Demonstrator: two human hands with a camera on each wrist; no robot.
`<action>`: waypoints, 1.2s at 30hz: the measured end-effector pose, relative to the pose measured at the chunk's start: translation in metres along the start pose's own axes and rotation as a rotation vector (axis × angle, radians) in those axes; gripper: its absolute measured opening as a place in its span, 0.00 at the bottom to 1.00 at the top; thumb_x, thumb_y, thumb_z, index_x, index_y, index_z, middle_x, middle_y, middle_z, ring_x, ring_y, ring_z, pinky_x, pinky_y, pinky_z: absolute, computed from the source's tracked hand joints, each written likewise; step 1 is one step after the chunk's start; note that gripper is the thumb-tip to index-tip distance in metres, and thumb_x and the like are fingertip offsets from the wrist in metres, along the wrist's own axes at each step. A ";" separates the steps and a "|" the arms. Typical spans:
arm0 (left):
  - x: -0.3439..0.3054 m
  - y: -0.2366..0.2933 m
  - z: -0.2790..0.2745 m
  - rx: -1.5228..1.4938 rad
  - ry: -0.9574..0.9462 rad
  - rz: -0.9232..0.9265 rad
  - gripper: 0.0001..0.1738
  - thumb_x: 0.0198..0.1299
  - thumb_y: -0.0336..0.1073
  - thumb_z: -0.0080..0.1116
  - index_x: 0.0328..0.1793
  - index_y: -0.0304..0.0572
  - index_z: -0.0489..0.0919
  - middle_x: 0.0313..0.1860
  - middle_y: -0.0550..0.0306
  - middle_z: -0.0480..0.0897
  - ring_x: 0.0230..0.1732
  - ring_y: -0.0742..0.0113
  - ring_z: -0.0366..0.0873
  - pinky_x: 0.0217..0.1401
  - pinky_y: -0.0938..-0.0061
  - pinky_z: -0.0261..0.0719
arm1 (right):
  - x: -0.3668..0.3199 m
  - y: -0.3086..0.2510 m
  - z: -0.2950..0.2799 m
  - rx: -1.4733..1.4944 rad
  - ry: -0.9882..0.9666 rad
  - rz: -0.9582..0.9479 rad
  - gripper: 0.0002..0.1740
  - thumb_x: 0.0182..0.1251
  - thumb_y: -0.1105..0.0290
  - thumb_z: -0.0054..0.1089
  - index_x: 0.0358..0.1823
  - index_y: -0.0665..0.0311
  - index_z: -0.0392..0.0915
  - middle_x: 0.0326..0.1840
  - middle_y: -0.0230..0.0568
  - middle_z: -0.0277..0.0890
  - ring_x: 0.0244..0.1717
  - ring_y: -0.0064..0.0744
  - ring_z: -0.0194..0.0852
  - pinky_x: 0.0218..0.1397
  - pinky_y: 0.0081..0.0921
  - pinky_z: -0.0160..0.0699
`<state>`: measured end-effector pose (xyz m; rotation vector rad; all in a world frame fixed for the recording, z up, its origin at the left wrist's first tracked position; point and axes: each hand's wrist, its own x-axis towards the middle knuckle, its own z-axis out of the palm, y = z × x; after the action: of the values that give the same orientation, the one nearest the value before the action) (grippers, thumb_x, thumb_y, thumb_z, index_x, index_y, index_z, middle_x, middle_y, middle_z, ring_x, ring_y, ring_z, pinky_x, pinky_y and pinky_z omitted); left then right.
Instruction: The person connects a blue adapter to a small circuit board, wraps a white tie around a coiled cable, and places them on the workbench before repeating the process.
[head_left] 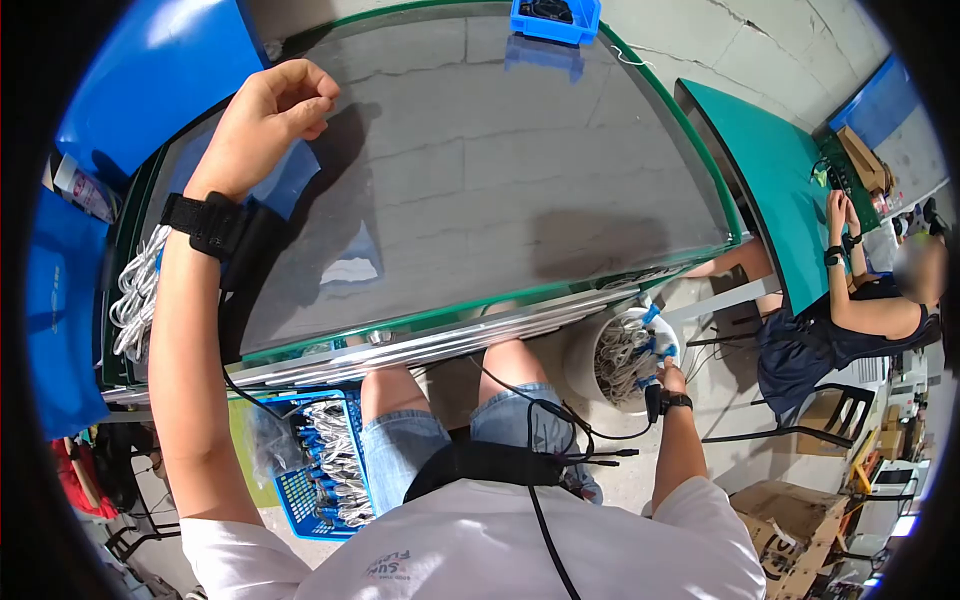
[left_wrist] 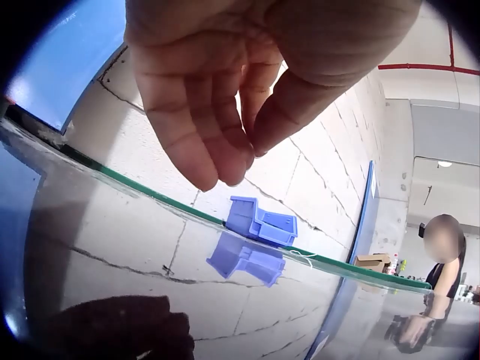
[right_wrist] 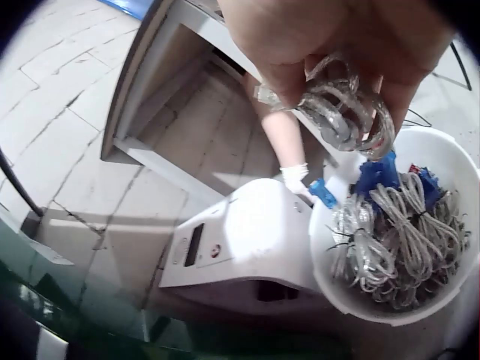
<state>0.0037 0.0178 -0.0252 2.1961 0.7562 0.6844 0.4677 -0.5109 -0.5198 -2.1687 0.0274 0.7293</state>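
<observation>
My left hand [head_left: 265, 115] hovers over the left side of the grey glossy table [head_left: 480, 170], its fingers loosely bent. Nothing shows between thumb and fingertips in the left wrist view. Low on the right, my right hand [head_left: 672, 378] is at the rim of a white bucket [head_left: 578, 362]. In the right wrist view it grips a coiled bundle of clear-jacketed cable [right_wrist: 337, 124], the loops hanging below the fingers. Tied cable bundles [right_wrist: 405, 232] with blue connectors fill the bucket beneath it.
A blue basket [head_left: 288, 495] of cable bundles stands left of my legs. White cables [head_left: 138, 290] lie at the table's left end. A small blue bin [head_left: 555, 30] sits at the far edge. Another person sits at a teal table [head_left: 770, 170] on the right. A white appliance [right_wrist: 247, 232] stands beside the bucket.
</observation>
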 end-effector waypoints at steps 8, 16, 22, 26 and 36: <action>0.002 -0.008 -0.001 -0.015 0.013 0.126 0.06 0.56 0.26 0.54 0.40 0.34 0.76 0.29 0.63 0.76 0.31 0.77 0.71 0.34 0.80 0.72 | -0.013 -0.027 -0.001 0.306 0.104 -0.025 0.16 0.69 0.59 0.46 0.51 0.60 0.72 0.39 0.36 0.77 0.35 0.30 0.76 0.35 0.31 0.79; -0.020 0.017 -0.025 0.163 0.168 0.123 0.09 0.56 0.26 0.55 0.43 0.32 0.77 0.35 0.58 0.79 0.38 0.71 0.76 0.43 0.74 0.76 | -0.049 -0.189 -0.029 0.303 0.135 -0.880 0.13 0.72 0.65 0.51 0.50 0.64 0.71 0.41 0.34 0.76 0.36 0.21 0.73 0.38 0.19 0.73; -0.078 0.026 -0.087 0.109 0.280 0.045 0.10 0.57 0.26 0.56 0.45 0.32 0.75 0.38 0.58 0.79 0.40 0.71 0.76 0.42 0.74 0.76 | -0.269 -0.355 -0.001 0.222 0.196 -1.210 0.14 0.72 0.74 0.46 0.57 0.68 0.69 0.51 0.40 0.72 0.52 0.28 0.71 0.58 0.22 0.68; -0.116 0.014 -0.110 0.347 0.145 -0.142 0.11 0.48 0.28 0.64 0.38 0.33 0.78 0.31 0.52 0.81 0.36 0.65 0.78 0.41 0.73 0.76 | -0.339 -0.393 0.014 0.198 0.103 -1.386 0.12 0.70 0.77 0.45 0.53 0.70 0.70 0.50 0.41 0.71 0.50 0.28 0.71 0.55 0.22 0.70; -0.125 -0.011 -0.070 1.036 0.016 -0.048 0.14 0.43 0.28 0.61 0.40 0.38 0.78 0.37 0.50 0.81 0.42 0.50 0.80 0.46 0.56 0.72 | -0.443 -0.446 0.046 0.033 -0.151 -1.871 0.09 0.52 0.86 0.53 0.35 0.71 0.77 0.30 0.46 0.77 0.27 0.35 0.76 0.31 0.24 0.74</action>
<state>-0.1322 -0.0298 -0.0212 3.0552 1.3770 0.2825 0.1920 -0.2826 -0.0014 -1.1993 -1.7243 -0.2568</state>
